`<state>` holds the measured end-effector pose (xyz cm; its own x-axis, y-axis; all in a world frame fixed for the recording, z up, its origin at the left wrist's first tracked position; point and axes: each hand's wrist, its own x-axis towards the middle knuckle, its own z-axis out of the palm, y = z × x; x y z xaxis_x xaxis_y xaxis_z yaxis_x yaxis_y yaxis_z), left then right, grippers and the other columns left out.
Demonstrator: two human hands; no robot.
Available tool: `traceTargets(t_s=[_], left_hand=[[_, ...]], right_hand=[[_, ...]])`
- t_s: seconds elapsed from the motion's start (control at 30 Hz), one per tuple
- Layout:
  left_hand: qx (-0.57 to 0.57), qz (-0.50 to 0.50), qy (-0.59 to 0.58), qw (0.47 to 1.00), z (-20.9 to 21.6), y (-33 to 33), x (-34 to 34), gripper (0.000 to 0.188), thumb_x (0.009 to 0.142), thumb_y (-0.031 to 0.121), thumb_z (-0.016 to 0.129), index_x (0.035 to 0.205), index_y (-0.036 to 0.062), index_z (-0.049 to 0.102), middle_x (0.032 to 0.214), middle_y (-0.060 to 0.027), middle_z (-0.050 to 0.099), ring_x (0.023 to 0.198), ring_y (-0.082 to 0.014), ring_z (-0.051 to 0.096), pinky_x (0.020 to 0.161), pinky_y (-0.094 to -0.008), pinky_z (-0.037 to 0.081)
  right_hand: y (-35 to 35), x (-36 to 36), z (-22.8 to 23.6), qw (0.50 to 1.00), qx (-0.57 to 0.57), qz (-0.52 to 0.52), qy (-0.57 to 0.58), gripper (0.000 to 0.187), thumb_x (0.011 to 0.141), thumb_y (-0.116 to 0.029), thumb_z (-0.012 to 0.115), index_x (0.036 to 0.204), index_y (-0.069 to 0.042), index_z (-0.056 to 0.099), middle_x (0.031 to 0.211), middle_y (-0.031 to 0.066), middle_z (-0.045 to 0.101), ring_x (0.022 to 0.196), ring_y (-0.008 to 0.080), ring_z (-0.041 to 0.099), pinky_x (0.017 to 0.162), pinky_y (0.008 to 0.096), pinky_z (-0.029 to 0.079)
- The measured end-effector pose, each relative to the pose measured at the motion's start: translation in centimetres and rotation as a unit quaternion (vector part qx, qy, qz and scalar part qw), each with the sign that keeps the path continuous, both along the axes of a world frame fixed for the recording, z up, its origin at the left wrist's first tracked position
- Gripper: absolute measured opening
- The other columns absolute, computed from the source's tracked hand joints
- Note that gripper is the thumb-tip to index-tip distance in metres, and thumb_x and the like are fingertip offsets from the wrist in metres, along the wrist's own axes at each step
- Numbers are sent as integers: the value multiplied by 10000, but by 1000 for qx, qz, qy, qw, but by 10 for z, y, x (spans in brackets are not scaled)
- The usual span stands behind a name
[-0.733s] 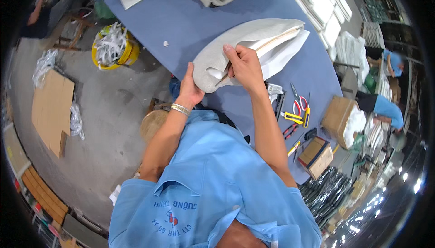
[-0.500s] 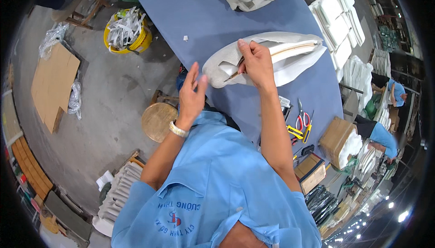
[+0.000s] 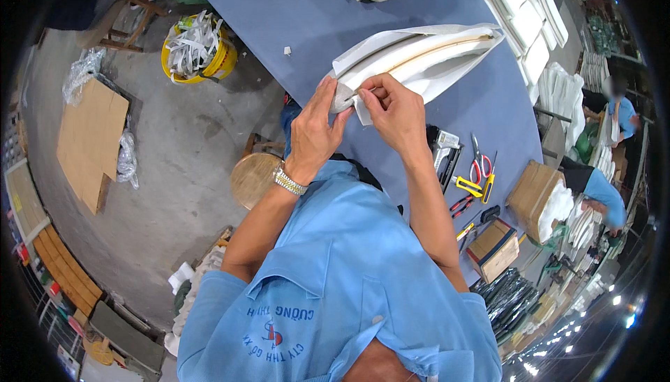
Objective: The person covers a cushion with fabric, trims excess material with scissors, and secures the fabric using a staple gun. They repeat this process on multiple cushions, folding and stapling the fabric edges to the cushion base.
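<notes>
A long, curved padded piece (image 3: 412,68) lies across the blue-covered table (image 3: 349,19), a pale fabric cover wrapped loosely around its white filling. A thin tan strip (image 3: 447,50) runs along its open side. At the near left end of the piece, my left hand (image 3: 313,138) grips the grey fabric tip between fingers and thumb. My right hand (image 3: 398,113) is closed in a pinch on the fabric edge right beside it. Anything small inside that pinch is hidden. A loose white flap of the cover hangs below my right fingertips.
Right of my right forearm lie a staple gun (image 3: 444,148), red-handled scissors (image 3: 480,164) and yellow cutters (image 3: 488,188). A cardboard box (image 3: 534,190) stands beyond them. A yellow bucket of scraps (image 3: 223,64) and a round wooden stool (image 3: 252,180) are to the left. People work at far right.
My left hand, free before, has taken hold of the piece's left end. The dark pointed tool under my right hand no longer shows. The piece's open side has turned further upward.
</notes>
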<state>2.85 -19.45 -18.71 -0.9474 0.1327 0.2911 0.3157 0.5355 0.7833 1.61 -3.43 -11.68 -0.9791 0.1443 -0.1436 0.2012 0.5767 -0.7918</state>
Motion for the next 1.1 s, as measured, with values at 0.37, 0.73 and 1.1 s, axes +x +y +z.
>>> traceTargets(t_s=[0.37, 0.73, 1.1], left_hand=[[16, 1, -35, 999, 17, 18, -2, 553, 876, 130, 760, 1368, -42, 575, 1318, -267, 647, 1150, -399, 678, 903, -429, 587], [15, -9, -6, 1000, -4, 13, 7, 599, 835, 84, 793, 1385, -17, 578, 1354, -245, 635, 1190, -373, 668, 916, -415, 592], [2, -41, -4, 999, 3, 7, 1, 587, 852, 71, 745, 1413, 36, 578, 1422, -171, 613, 1207, -363, 661, 878, -399, 609]], right_hand=[[4, 0, 15, 996, 73, 31, 28, 205, 879, -157, 742, 1038, -46, 678, 858, 132, 700, 737, 305, 694, 661, 415, 531], [-10, 7, 4, 998, 54, -1, -37, 158, 906, -128, 739, 1004, -27, 668, 730, 72, 654, 608, 157, 591, 587, 320, 475], [-18, 15, -8, 999, 13, -43, -4, 135, 921, -136, 732, 960, -23, 670, 766, 75, 661, 631, 169, 605, 610, 318, 487]])
